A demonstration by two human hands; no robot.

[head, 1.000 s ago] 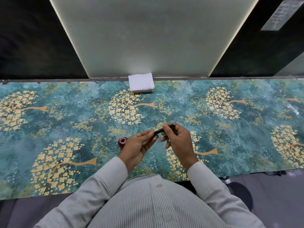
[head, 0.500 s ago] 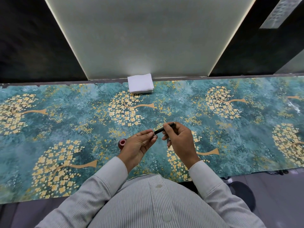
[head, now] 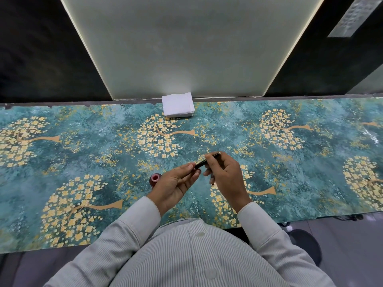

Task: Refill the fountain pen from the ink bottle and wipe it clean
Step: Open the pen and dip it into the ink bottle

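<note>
Teal tablecloth (head: 310, 183) printed with gold blossom trees covers the desk, with a stack of white tissues (head: 178, 104) at its far edge against the pale wall panel. Above the cloth, both hands hold a slim black fountain pen (head: 204, 161): the left hand (head: 176, 183) pinches its near end, the right hand (head: 226, 175) grips the far part. A small red ink bottle (head: 155, 179) stands just behind the left hand.

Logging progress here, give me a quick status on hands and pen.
Both hands on pen, left hand, right hand. Ink bottle beside left hand. Nothing in the way.
</note>
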